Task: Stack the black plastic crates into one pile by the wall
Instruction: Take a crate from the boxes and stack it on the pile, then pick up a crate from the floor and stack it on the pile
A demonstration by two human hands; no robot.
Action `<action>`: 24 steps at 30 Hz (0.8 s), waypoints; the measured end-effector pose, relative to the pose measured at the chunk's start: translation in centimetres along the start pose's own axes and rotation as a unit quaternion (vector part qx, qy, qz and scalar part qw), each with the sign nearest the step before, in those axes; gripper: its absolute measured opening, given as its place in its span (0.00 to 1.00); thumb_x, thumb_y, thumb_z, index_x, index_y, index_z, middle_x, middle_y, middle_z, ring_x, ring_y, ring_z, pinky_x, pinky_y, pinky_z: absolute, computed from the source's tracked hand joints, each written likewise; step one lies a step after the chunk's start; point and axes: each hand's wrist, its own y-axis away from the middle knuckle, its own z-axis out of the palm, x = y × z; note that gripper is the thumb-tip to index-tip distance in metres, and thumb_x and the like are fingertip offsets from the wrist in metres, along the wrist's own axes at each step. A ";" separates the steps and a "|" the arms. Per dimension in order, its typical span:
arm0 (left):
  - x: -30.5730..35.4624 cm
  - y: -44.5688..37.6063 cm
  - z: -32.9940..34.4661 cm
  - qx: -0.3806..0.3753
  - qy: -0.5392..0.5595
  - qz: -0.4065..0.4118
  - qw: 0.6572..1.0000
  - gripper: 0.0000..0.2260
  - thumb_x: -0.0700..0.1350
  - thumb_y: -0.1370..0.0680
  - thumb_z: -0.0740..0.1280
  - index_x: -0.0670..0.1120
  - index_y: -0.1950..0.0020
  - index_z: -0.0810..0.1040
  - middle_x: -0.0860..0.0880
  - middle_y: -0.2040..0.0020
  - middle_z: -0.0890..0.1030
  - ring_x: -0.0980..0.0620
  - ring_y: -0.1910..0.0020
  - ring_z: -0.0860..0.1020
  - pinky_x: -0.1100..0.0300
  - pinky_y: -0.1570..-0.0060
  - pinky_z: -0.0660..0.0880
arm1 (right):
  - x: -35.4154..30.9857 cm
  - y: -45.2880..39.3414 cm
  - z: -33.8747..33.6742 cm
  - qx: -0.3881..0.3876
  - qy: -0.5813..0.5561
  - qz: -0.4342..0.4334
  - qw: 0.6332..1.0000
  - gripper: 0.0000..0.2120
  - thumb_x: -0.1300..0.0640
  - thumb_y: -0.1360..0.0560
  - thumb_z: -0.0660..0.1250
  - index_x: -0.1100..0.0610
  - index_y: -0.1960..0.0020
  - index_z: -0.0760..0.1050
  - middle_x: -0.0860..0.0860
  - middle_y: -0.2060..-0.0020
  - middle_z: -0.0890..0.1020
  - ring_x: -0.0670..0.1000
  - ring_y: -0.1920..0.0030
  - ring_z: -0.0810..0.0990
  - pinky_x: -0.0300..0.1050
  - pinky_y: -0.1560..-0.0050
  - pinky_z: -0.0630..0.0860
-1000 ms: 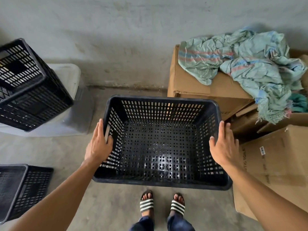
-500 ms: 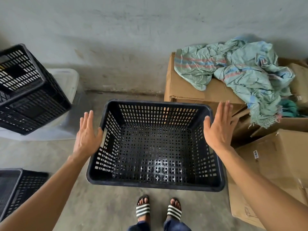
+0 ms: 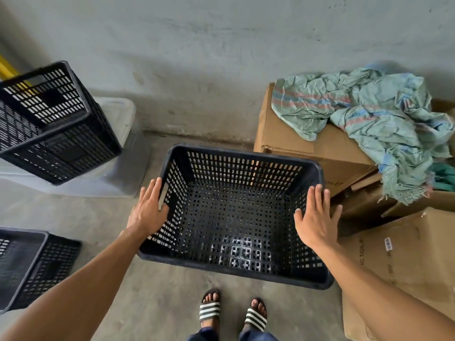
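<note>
An empty black perforated crate [image 3: 236, 225] stands upright on the concrete floor in front of my feet, a short way from the grey wall [image 3: 221, 57]. My left hand [image 3: 150, 210] lies flat against its left rim, fingers straight, thumb over the edge. On the right rim rests my right hand [image 3: 316, 217], fingers spread and straight. A second black crate [image 3: 51, 124] sits tilted on a translucent bin at the upper left. At the lower left edge, a third black crate [image 3: 32, 267] stands on the floor.
The translucent plastic bin [image 3: 118, 168] stands against the wall on the left. Cardboard boxes [image 3: 406, 262] crowd the right side, one [image 3: 295, 143] draped with a pale green cloth [image 3: 369, 114]. My sandalled feet [image 3: 231, 313] are just behind the crate.
Half a second ago both hands were lifted off the crate with fingers spread. Now they have come back down onto its left and right rims. The view has shifted slightly.
</note>
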 end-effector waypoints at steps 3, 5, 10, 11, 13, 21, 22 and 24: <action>0.4 1.3 -1.1 0.049 0.010 -0.023 0.999 0.33 0.46 0.20 0.60 0.52 0.18 0.49 0.50 0.18 0.50 0.44 0.19 0.47 0.39 0.24 0.55 | -3.1 -0.3 -0.6 -0.002 -0.027 -0.053 0.998 0.35 0.44 0.18 0.51 0.54 0.19 0.39 0.52 0.20 0.39 0.54 0.20 0.38 0.63 0.23 0.40; -0.3 2.8 -1.7 0.077 0.009 -0.050 0.996 0.31 0.48 0.19 0.59 0.51 0.18 0.49 0.49 0.18 0.51 0.43 0.19 0.47 0.41 0.24 0.54 | -5.9 -0.2 -0.8 -0.007 -0.042 -0.095 0.995 0.34 0.44 0.18 0.51 0.53 0.19 0.39 0.52 0.20 0.39 0.54 0.20 0.38 0.62 0.23 0.40; -4.7 8.0 -3.4 0.143 0.033 -0.161 0.976 0.31 0.50 0.19 0.58 0.50 0.18 0.49 0.46 0.18 0.51 0.40 0.19 0.48 0.42 0.23 0.53 | -14.7 1.1 -0.5 -0.016 -0.053 -0.221 0.974 0.33 0.45 0.17 0.51 0.52 0.19 0.40 0.54 0.19 0.41 0.55 0.20 0.40 0.64 0.23 0.43; -5.9 9.2 -3.8 0.153 0.033 -0.184 0.970 0.31 0.51 0.19 0.58 0.49 0.18 0.49 0.46 0.18 0.50 0.40 0.19 0.48 0.42 0.23 0.53 | -16.7 1.8 -0.4 -0.021 -0.057 -0.245 0.968 0.33 0.45 0.17 0.51 0.52 0.19 0.41 0.54 0.19 0.42 0.55 0.20 0.41 0.64 0.23 0.43; -8.7 11.7 -4.5 0.171 0.040 -0.228 0.958 0.31 0.51 0.19 0.58 0.49 0.18 0.49 0.46 0.18 0.51 0.40 0.19 0.48 0.42 0.23 0.54 | -20.6 3.4 -0.3 -0.029 -0.062 -0.291 0.954 0.32 0.45 0.17 0.51 0.51 0.19 0.41 0.54 0.19 0.42 0.55 0.20 0.41 0.64 0.23 0.43; -20.9 21.0 -8.7 0.238 0.100 -0.347 0.902 0.31 0.50 0.19 0.59 0.47 0.19 0.52 0.43 0.18 0.54 0.37 0.20 0.52 0.42 0.25 0.56 | -36.9 12.9 0.8 -0.048 -0.087 -0.438 0.894 0.32 0.47 0.18 0.55 0.51 0.19 0.45 0.56 0.19 0.44 0.54 0.20 0.41 0.63 0.24 0.43; -22.8 22.0 -9.1 0.243 0.104 -0.356 0.896 0.31 0.51 0.19 0.59 0.48 0.19 0.52 0.42 0.18 0.54 0.37 0.20 0.52 0.42 0.25 0.56 | -39.0 14.3 1.3 -0.054 -0.085 -0.455 0.885 0.33 0.47 0.18 0.55 0.51 0.19 0.44 0.56 0.19 0.44 0.54 0.20 0.41 0.63 0.24 0.43; -26.4 24.1 -10.1 0.248 0.115 -0.377 0.885 0.31 0.51 0.19 0.59 0.48 0.19 0.52 0.42 0.18 0.54 0.38 0.20 0.52 0.42 0.24 0.55 | -42.9 17.1 2.5 -0.066 -0.069 -0.483 0.870 0.33 0.47 0.18 0.55 0.51 0.19 0.44 0.55 0.19 0.43 0.54 0.20 0.41 0.63 0.24 0.44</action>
